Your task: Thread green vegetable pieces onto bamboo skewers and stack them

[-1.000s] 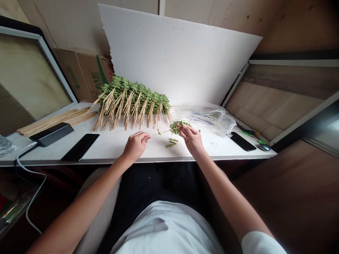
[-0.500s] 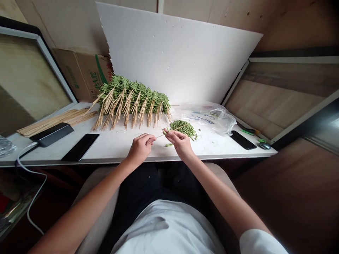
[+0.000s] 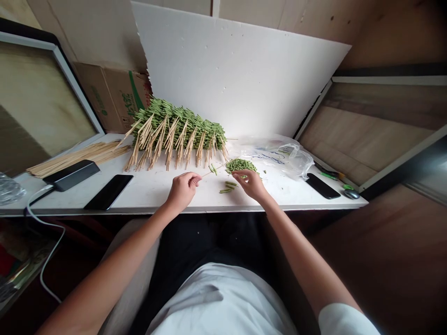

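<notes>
The left hand (image 3: 183, 189) pinches a stick (image 3: 206, 175), best kept steady, with bean pieces (image 3: 213, 170) on it left of the bean pile (image 3: 240, 164), while the right hand's (image 3: 252, 185) fingers are narrowed, whether holding anything I cannot tell.

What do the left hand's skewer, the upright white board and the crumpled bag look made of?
Skewer: probably bamboo or wood, matte, pale tan.
White board: perhaps foam, matte, with pitted face and ragged left edge.
Bag: likely plastic film, glossy, see-through, with shiny wrinkles.
</notes>
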Demonstrator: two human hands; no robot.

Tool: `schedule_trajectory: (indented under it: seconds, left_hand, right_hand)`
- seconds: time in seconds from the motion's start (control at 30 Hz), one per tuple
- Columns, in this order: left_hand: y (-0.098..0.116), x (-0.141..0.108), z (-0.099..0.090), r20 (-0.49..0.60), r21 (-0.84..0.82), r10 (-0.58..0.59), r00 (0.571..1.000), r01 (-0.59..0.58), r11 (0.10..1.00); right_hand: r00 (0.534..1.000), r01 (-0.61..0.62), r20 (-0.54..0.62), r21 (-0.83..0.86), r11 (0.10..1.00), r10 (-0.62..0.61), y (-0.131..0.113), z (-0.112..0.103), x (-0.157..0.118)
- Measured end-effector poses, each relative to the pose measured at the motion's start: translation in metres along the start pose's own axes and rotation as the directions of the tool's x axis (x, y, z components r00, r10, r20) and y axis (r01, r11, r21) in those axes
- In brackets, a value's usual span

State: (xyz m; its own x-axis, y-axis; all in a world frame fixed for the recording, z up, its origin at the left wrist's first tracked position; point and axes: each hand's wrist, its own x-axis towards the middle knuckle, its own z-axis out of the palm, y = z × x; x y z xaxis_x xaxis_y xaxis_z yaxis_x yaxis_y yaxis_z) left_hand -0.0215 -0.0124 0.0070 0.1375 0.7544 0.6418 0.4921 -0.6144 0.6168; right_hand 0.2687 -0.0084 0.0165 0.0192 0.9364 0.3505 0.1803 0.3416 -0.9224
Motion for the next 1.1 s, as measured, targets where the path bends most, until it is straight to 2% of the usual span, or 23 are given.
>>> schedule_trajectory:
  seconds: [0.1, 0.17, 0.27, 0.4, 0.5, 0.6, 0.7, 0.77, 0.9, 1.1]
  left_hand:
    - [-0.006, 0.001, 0.001, 0.017, -0.002, -0.019, 1.0, 0.019, 1.0]
    - [-0.008, 0.0, 0.002, 0.026, 0.007, -0.017, 1.0, 0.016, 1.0]
    - [-0.008, 0.0, 0.002, 0.035, 0.02, -0.008, 0.999, 0.007, 1.0]
    - [-0.009, 0.001, 0.001, 0.031, 0.024, -0.001, 1.0, 0.0, 1.0]
    - [-0.01, 0.002, -0.001, 0.025, 0.019, 0.017, 1.0, -0.018, 1.0]
    - [-0.009, 0.002, -0.002, 0.015, 0.005, 0.039, 0.999, -0.039, 0.999]
    - [-0.007, 0.0, -0.001, 0.013, -0.022, 0.055, 0.998, -0.054, 0.998]
    - [-0.004, -0.001, 0.0, 0.015, -0.04, 0.066, 0.998, -0.065, 0.997]
    - [0.0, -0.002, 0.0, 0.018, -0.057, 0.077, 0.997, -0.076, 0.995]
    - [0.001, -0.002, -0.001, 0.024, -0.043, 0.085, 0.996, -0.083, 0.996]
  right_hand:
    - [0.992, 0.111, -0.032, -0.218, 0.97, -0.121, 0.016, -0.007, 0.002]
    - [0.988, 0.14, -0.015, -0.303, 0.943, -0.152, 0.025, -0.005, 0.0]
    - [0.986, 0.154, -0.015, -0.323, 0.934, -0.168, 0.031, 0.0, -0.003]
    - [0.987, 0.143, -0.029, -0.323, 0.936, -0.16, 0.028, -0.001, -0.001]
    - [0.994, 0.073, -0.065, -0.187, 0.98, -0.086, 0.02, -0.007, 0.003]
    - [0.992, -0.028, -0.123, 0.095, 0.995, 0.039, 0.012, -0.011, 0.006]
    - [0.983, -0.114, -0.092, 0.384, 0.916, 0.16, 0.005, -0.013, 0.007]
    - [0.981, -0.145, -0.038, 0.509, 0.848, 0.19, 0.002, -0.014, 0.007]
    - [0.977, -0.157, -0.015, 0.631, 0.76, 0.215, -0.004, -0.015, 0.007]
    - [0.98, -0.144, -0.002, 0.672, 0.727, 0.197, -0.006, -0.014, 0.007]
